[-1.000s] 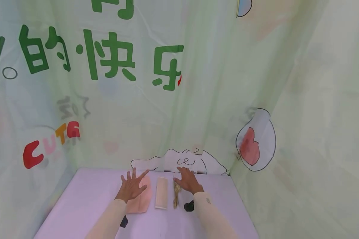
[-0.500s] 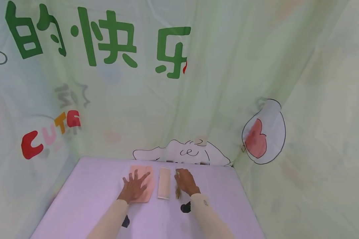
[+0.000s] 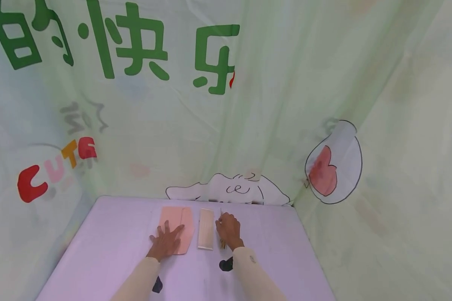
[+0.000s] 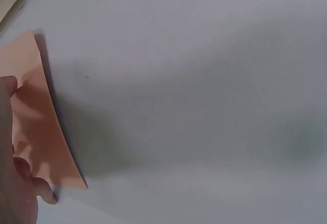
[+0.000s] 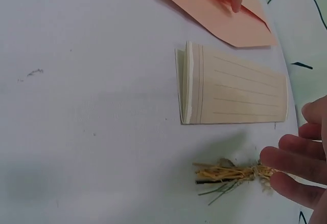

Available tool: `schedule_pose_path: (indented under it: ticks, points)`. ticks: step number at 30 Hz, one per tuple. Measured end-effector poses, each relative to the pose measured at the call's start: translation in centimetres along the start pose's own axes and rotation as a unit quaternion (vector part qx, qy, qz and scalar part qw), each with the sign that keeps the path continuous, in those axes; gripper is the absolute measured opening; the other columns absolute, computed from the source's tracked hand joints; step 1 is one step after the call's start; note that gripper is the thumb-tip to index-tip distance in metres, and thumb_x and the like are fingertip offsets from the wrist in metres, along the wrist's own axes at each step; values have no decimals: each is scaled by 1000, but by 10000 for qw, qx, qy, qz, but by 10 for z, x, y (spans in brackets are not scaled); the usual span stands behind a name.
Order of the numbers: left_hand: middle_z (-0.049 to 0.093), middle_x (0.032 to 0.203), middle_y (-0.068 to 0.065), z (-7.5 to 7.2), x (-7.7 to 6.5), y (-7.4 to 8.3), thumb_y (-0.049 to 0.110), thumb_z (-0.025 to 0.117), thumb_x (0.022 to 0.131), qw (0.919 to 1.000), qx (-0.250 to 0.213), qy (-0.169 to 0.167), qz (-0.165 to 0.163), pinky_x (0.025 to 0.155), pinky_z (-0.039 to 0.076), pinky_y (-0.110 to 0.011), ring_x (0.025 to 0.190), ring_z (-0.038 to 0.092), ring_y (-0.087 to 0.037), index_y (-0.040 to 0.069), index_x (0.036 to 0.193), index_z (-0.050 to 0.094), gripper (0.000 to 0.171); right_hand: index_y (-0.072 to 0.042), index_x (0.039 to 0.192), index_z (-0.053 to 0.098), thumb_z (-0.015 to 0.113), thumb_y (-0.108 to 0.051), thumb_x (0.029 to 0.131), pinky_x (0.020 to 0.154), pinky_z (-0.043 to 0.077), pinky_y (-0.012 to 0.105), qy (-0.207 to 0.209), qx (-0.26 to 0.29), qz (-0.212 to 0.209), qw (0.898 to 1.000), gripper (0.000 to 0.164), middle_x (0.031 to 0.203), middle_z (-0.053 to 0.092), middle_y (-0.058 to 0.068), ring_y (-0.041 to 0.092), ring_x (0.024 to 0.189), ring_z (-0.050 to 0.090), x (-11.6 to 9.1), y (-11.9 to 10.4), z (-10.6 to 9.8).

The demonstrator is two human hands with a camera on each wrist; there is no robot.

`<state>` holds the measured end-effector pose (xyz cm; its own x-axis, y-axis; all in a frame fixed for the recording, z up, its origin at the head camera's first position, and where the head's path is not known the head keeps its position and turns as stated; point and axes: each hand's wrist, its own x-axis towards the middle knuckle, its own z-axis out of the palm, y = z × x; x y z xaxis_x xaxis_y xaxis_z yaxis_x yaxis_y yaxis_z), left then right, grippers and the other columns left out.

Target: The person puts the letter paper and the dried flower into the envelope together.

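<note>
My left hand (image 3: 165, 243) rests with spread fingers on a pink paper envelope (image 3: 187, 214), its fingertips over the flap in the head view. My right hand (image 3: 229, 229) hovers over a small bundle of dried flowers (image 5: 225, 173), fingers loosely bent. In the right wrist view the fingertips (image 5: 273, 155) overlap the flower heads, while the tied stems show beyond them. Between the hands lies a folded cream paper (image 3: 206, 229) with printed lines, like a note card, its layers parted at the near end (image 5: 184, 86).
All of this lies on a lilac-covered table (image 3: 109, 246). A printed curtain (image 3: 196, 138) hangs behind and to both sides. Dark wrist-camera pieces (image 3: 226, 264) show beside the forearms.
The right hand's fingers have bent over the flowers, and the hand has shifted slightly left. The left hand has come down lower on the envelope, uncovering its upper part. The head view has tilted down.
</note>
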<state>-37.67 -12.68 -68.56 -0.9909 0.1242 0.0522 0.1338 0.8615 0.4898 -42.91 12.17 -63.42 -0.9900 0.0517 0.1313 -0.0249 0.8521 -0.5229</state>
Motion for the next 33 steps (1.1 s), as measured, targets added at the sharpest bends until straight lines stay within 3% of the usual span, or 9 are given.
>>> schedule_pose_path:
  ticks: [4, 11, 15, 18, 22, 26, 33]
  points:
    - [31, 163, -48, 6, 1, -6, 16, 62, 105, 9997, -254, -32, 48, 103, 22, -100, 142, 30, -80, 12, 151, 55, 47, -2, 97, 79, 82, -17, 97, 78, 61, 46, -23, 215, 233, 9995, 15, 92, 78, 11, 22, 78, 69, -5, -5, 10]
    - [35, 162, -49, 0, 1, -13, 15, 59, 107, 9992, -262, -15, 304, 104, 25, -98, 144, 30, -81, 9, 153, 51, 47, 1, 92, 68, 79, -11, 96, 68, 55, 44, -309, 786, 451, 9954, 17, 84, 68, 13, 25, 74, 62, -10, -4, 27]
    - [34, 162, -49, -3, 0, -14, 16, 58, 107, 9988, -367, -73, 313, 106, 24, -97, 146, 28, -81, 10, 153, 48, 47, -3, 90, 64, 77, -18, 95, 60, 47, 44, -102, 509, 297, 9982, 20, 80, 60, 9, 23, 69, 55, -4, 15, 58]
    - [33, 164, -48, -4, 0, -14, 17, 57, 108, 9989, -375, -196, 207, 108, 23, -97, 148, 27, -80, 12, 154, 48, 47, -1, 90, 63, 81, -18, 90, 57, 43, 45, 132, 613, 361, 9974, 25, 76, 58, 10, 24, 66, 52, -7, 16, 70]
    - [30, 166, -47, -2, 4, -17, 18, 57, 109, 9987, -389, -318, 69, 110, 21, -96, 151, 24, -78, 13, 157, 48, 48, 3, 85, 63, 89, -10, 80, 60, 47, 46, 475, 785, 489, 9946, 30, 71, 59, 12, 26, 64, 55, -18, -1, 64]
    - [27, 168, -47, 5, 5, -21, 20, 55, 110, 9979, -569, -309, 37, 112, 17, -96, 152, 20, -79, 14, 158, 46, 49, 2, 84, 65, 92, -6, 76, 67, 55, 50, 724, 329, 578, 9952, 29, 73, 64, 12, 27, 68, 61, -22, -10, 69]
    - [28, 168, -47, 8, 5, -22, 21, 55, 109, 9978, -627, -198, 22, 112, 16, -96, 152, 20, -79, 14, 158, 46, 50, 3, 86, 69, 82, 1, 76, 70, 61, 53, 959, -310, 659, 9927, 16, 79, 71, 18, 34, 76, 71, -19, -17, 79]
